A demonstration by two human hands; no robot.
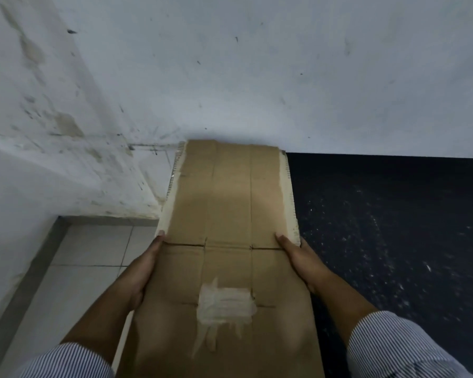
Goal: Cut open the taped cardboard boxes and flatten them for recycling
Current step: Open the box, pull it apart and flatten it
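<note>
Flattened cardboard is gripped at both side edges by left hand and right hand, probably for leaning against wall.

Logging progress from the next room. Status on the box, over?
Left hand and right hand grip flattened cardboard by its side edges. Far end at the wall. Nothing on top of it.

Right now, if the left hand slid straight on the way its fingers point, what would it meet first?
Likely the white wall, past the cardboard edge that the left hand holds; depth unclear.
</note>
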